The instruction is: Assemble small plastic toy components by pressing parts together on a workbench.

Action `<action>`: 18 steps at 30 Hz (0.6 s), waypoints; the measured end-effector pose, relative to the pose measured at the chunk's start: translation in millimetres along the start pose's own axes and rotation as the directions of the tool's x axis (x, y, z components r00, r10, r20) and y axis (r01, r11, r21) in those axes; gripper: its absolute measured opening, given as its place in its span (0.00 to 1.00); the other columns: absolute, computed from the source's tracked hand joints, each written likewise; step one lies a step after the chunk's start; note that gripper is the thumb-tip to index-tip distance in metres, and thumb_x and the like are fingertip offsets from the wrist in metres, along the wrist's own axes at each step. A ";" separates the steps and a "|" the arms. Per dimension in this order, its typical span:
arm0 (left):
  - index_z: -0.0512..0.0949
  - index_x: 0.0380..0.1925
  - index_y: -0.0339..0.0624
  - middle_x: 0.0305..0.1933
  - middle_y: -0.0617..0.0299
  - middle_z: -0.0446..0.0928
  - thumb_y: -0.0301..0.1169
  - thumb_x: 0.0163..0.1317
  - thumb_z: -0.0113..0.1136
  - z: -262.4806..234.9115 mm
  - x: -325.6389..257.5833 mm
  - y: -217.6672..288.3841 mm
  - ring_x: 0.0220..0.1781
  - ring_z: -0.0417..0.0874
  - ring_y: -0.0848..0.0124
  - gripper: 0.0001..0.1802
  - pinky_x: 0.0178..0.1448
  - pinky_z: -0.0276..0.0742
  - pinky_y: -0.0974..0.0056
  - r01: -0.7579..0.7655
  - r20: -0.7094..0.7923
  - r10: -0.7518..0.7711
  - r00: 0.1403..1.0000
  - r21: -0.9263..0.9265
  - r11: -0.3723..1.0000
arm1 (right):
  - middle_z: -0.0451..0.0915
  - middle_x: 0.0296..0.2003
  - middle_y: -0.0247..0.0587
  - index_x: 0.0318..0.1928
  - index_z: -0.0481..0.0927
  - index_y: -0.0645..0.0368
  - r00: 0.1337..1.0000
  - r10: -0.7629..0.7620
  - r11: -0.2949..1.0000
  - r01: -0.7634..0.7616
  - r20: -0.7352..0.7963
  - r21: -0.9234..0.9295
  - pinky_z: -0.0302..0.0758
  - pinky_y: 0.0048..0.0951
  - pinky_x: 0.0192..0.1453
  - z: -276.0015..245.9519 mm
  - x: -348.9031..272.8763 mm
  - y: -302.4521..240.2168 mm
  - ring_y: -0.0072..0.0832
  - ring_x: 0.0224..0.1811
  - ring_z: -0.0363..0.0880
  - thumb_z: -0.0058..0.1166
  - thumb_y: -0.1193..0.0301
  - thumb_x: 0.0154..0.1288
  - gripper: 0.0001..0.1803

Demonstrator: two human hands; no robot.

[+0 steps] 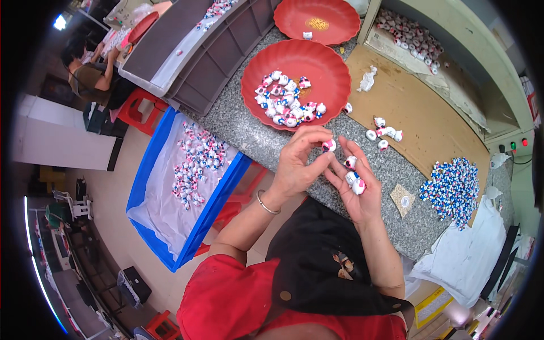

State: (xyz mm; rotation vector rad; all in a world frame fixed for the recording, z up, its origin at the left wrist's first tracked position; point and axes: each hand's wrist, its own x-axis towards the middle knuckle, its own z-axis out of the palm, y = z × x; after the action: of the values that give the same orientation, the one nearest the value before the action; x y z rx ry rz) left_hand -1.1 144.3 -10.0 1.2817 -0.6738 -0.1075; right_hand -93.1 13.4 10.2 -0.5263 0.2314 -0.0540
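Note:
Between the thumb and fingertips of my left hand (296, 160) is a small white figurine head (328, 145) with pink and dark markings. Close beside it, my right hand (369, 199) is turned palm up, its fingers curled around a few white figurine heads (358, 186). Just beyond both hands, a scalloped red plate (335, 71) holds a pile of white, pink and blue figurines (286, 99). A few loose white heads (387, 132) lie on the counter to the right of the plate. The figurines' finer details are too small to make out.
A heap of small blue-and-white pieces (451, 190) lies at the right. A blue bin (192, 241) lined with plastic, holding figurines, stands left below the counter. Behind are a second red plate (345, 20), a grey crate (209, 71) and a box of heads (481, 102). A person (93, 76) sits far left.

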 end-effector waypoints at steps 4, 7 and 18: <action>0.75 0.49 0.36 0.51 0.55 0.75 0.15 0.51 0.64 -0.8 6.0 13.4 0.51 0.79 0.68 0.22 0.52 0.77 0.66 -0.092 0.053 0.078 0.996 0.400 0.912 | 0.63 0.66 0.55 0.67 0.61 0.63 0.995 0.069 0.981 -0.054 -0.071 0.187 0.73 0.51 0.64 -17.9 -3.3 -2.1 0.50 0.66 0.67 0.36 0.66 0.76 0.24; 0.72 0.50 0.38 0.47 0.55 0.79 0.16 0.50 0.65 2.2 3.8 10.1 0.45 0.82 0.66 0.25 0.49 0.78 0.66 -0.169 0.047 0.167 0.985 0.471 0.866 | 0.65 0.64 0.58 0.66 0.62 0.64 0.992 0.109 0.951 -0.086 -0.060 0.298 0.75 0.53 0.62 -21.2 -4.1 -3.2 0.53 0.65 0.68 0.35 0.64 0.77 0.24; 0.71 0.48 0.39 0.47 0.53 0.80 0.13 0.48 0.64 -1.1 7.9 7.1 0.47 0.83 0.59 0.25 0.50 0.79 0.61 -0.352 0.114 0.345 0.932 0.522 0.777 | 0.69 0.60 0.61 0.62 0.66 0.65 0.989 0.122 0.932 -0.087 -0.078 0.351 0.75 0.54 0.61 -23.9 -6.7 -4.3 0.54 0.63 0.69 0.35 0.61 0.77 0.24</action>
State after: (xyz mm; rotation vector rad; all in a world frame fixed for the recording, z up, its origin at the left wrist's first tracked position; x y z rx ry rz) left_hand 3.8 144.0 -0.6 1.6642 -0.9864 0.4120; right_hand -105.1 -1.3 -6.3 -0.1585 0.3387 -0.0162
